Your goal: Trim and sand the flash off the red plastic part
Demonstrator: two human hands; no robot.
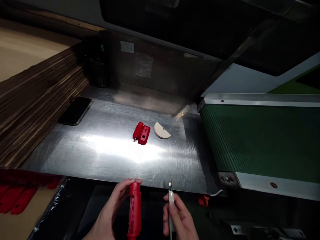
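Note:
My left hand (111,208) is closed round a long red plastic part (135,210), held upright at the front edge of the metal table. My right hand (180,218) grips a pale-handled craft knife (171,200), its thin blade pointing up and away from me. The knife and the red part are apart. Farther back on the steel tabletop (75,150) lie two small red plastic pieces side by side, a rounded one (138,130) and a flat one with a hole (144,135). Just right of them rests a cream half-round piece (161,131).
A black phone (75,111) lies by a tall cardboard stack (45,83) on the left. A green conveyor belt (262,140) runs along the right side. More red parts (20,196) sit in a box at lower left. A dark machine panel (170,70) stands behind.

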